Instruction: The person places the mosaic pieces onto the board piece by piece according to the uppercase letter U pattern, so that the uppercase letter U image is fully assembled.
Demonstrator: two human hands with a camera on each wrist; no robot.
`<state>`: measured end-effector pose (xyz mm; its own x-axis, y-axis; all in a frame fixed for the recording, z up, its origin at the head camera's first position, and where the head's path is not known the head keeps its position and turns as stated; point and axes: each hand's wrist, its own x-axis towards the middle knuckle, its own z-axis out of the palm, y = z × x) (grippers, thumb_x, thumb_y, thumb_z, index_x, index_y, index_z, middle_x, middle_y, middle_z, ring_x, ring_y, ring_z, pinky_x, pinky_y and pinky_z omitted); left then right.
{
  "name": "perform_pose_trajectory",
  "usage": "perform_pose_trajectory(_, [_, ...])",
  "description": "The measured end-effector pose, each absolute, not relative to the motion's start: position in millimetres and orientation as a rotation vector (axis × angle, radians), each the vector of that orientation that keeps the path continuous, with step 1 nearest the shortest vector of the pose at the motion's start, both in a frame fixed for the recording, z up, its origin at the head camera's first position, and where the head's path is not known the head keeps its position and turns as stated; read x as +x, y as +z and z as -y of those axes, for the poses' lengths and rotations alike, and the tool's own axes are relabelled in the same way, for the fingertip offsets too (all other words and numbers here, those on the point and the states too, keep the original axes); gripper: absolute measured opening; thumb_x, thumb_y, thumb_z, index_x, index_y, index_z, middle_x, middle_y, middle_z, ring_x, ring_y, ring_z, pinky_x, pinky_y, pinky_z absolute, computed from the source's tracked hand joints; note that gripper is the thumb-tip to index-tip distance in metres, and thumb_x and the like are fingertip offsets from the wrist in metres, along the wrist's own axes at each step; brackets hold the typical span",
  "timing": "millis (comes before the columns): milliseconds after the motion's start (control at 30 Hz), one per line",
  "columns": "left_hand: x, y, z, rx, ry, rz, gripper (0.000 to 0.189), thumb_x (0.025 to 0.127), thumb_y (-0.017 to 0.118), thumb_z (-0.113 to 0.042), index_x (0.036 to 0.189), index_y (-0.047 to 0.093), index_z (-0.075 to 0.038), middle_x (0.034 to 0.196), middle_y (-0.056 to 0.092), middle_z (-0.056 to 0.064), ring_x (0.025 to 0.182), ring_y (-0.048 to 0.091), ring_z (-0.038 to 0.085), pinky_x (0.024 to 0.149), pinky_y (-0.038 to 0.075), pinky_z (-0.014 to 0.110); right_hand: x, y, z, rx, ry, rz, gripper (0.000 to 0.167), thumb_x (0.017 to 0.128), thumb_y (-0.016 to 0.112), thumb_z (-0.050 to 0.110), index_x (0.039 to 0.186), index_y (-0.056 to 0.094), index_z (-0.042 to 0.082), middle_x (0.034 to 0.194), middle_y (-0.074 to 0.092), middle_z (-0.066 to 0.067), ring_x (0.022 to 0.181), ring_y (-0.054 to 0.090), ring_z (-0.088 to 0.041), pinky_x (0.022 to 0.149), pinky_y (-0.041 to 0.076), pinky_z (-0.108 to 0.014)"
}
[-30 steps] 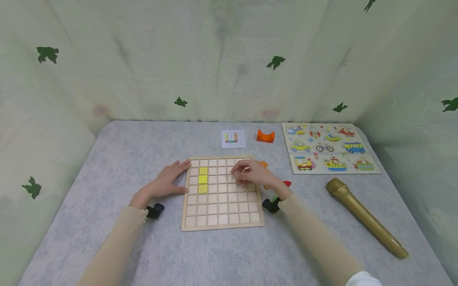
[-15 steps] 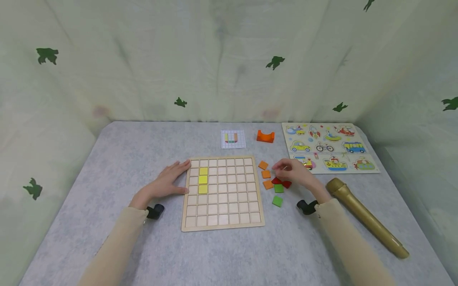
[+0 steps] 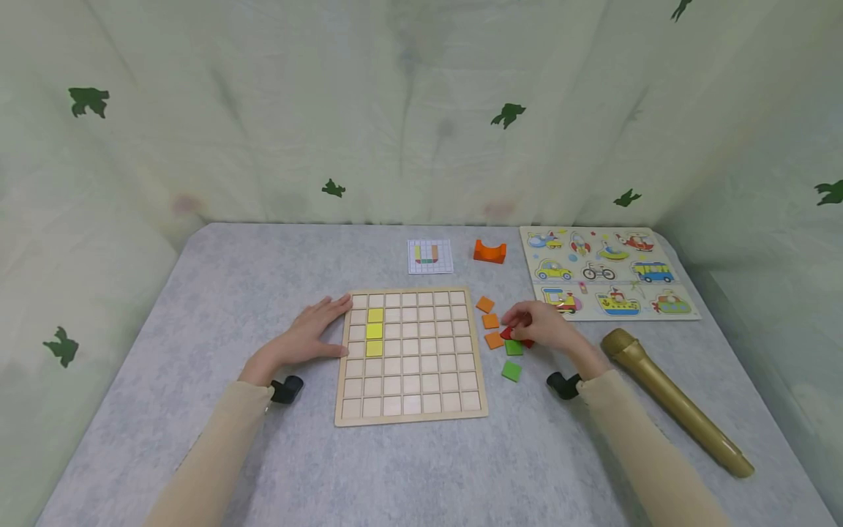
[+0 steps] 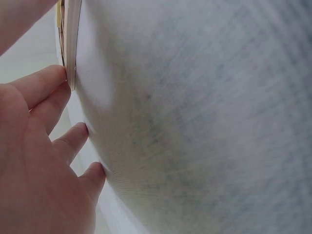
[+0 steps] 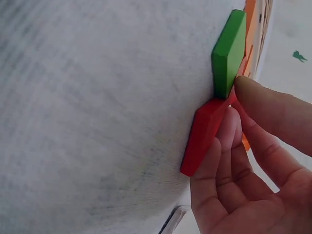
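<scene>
My left hand [image 3: 304, 338] lies beside the left edge of a wooden grid board [image 3: 411, 419], its spread thumb and fingertips touching the frame. Three yellow tiles [image 3: 374, 331] fill part of one column on the board. To the board's right, my right hand [image 3: 545, 324] pinches a red tile [image 3: 506, 334] between thumb and index finger. Another red tile [image 5: 201, 137] lies under its other fingertips in the right wrist view, with a green tile [image 5: 229, 53] right beside it. Three orange tiles [image 3: 490, 321] and a second green tile [image 3: 511, 371] lie close by.
A small card [image 3: 430, 257] with a coloured U pattern lies behind the board. Near it stands an orange notched block [image 3: 490, 252]. A vehicle picture puzzle [image 3: 609, 274] is at the back right, and a gold microphone [image 3: 677, 402] lies to the right of my right forearm.
My right hand has moved right from over the board to the loose tiles, then lowered its fingers onto a red one. The left hand stays at the board's edge.
</scene>
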<state>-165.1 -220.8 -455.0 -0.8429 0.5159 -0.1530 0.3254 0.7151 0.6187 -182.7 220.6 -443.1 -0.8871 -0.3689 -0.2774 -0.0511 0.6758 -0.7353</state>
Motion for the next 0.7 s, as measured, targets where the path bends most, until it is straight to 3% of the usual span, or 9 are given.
perform_pose_trajectory(433, [-164.4, -453.7, 220.7, 0.655, 0.853, -2.597, 0.085, 0.086, 0.071, -0.032, 0.150, 0.024, 0.001, 0.157, 0.016, 0.018, 0.142, 0.002, 0.043, 0.111, -0.001, 0.059, -184.8, -447.4, -220.3, -0.387, -1.090, -2.490, 0.013, 0.081, 0.063, -0.006, 0.090, 0.063, 0.003, 0.080, 0.058, -0.006, 0.071, 0.051, -0.021, 0.062, 0.045, -0.031])
perform_pose_trajectory(700, [-163.1, -454.9, 221.2, 0.703, 0.923, -2.603, 0.086, 0.086, 0.071, -0.035, 0.150, 0.025, -0.001, 0.157, 0.017, 0.015, 0.142, 0.003, 0.042, 0.111, -0.002, 0.060, -188.7, -442.7, -220.3, -0.359, -1.083, -2.476, 0.003, 0.088, 0.064, 0.002, 0.091, 0.063, 0.001, 0.084, 0.060, -0.006, 0.077, 0.053, -0.023, 0.069, 0.047, -0.031])
